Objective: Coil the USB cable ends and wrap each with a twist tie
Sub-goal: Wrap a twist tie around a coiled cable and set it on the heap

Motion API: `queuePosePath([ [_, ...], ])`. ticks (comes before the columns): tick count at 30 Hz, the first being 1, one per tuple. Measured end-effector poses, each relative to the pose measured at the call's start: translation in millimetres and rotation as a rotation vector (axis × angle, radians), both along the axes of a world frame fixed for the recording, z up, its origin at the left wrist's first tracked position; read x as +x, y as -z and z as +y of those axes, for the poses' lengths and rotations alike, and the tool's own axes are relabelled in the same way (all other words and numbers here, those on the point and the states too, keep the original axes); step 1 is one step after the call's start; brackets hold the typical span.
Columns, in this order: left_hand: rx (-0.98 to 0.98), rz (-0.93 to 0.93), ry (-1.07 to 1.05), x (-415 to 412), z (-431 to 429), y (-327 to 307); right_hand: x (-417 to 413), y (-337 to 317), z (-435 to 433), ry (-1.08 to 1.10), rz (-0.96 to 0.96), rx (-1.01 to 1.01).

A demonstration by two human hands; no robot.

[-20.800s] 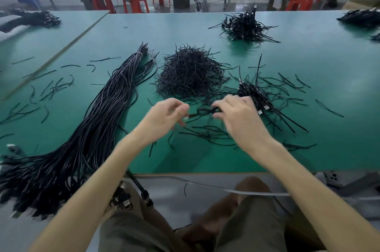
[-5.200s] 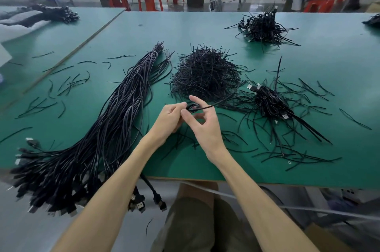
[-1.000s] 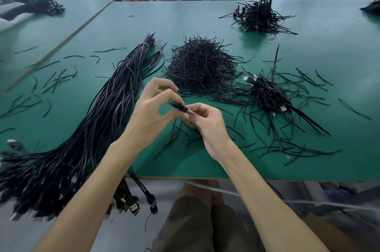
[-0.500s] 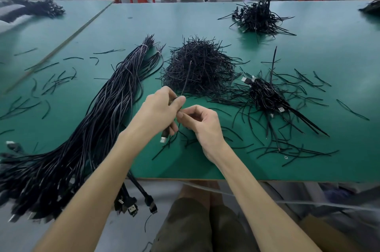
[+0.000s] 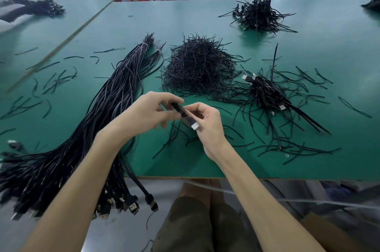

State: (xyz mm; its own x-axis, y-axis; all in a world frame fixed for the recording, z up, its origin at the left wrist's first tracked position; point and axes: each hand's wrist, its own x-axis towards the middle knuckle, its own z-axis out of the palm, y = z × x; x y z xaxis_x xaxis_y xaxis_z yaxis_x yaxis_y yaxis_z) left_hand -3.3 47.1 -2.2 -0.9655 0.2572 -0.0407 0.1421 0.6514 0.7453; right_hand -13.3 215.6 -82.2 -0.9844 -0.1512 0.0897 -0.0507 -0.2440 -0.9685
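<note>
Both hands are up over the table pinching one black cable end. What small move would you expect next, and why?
Probably a further twist of the tie ends to lock the coil. The left hand and right hand together pinch a small black USB cable end, its pale plug tip at the right fingers, above the green table; whether the tie is fully closed cannot be told. The finished pile lies to the right.

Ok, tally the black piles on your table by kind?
Uncoiled cable heap: 1
Twist tie heap: 1
Coiled cable piles: 2
Cut-off pile at the right edge, kind unclear: 1
Total: 5
</note>
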Motion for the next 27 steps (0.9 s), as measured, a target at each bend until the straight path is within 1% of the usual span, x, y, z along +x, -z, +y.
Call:
queuePosePath([
  [1,-0.101,0.059,-0.035,-1,0,1,0,0,0,0.008,-0.007,-0.006],
  [6,-0.45,0.316,-0.18,5,13,3,1,-1,-2,0.075,-0.031,0.008],
  [8,-0.544,0.365,-0.256,8,25,4,0,0,-1,0.088,-0.011,0.016],
  [9,-0.551,0.356,-0.295,8,30,5,0,0,0,0.077,0.001,0.014],
  [11,-0.514,0.282,-0.365,5,37,7,1,0,1,0.062,0.015,0.021],
  [14,-0.423,0.093,-0.424,-1,37,6,2,-1,0,0.076,0.03,0.052],
  [18,-0.241,-0.108,-0.391,-11,31,8,2,-2,-1,0.121,0.09,0.108],
  [20,-0.152,-0.144,-0.364,-13,29,12,2,-1,0,0.136,0.101,0.129],
  [22,-0.11,-0.147,-0.347,-13,27,16,2,-1,-1,0.141,0.094,0.118],
  [27,-0.003,-0.068,-0.282,-11,24,22,0,3,-1,0.162,0.1,0.11],
])
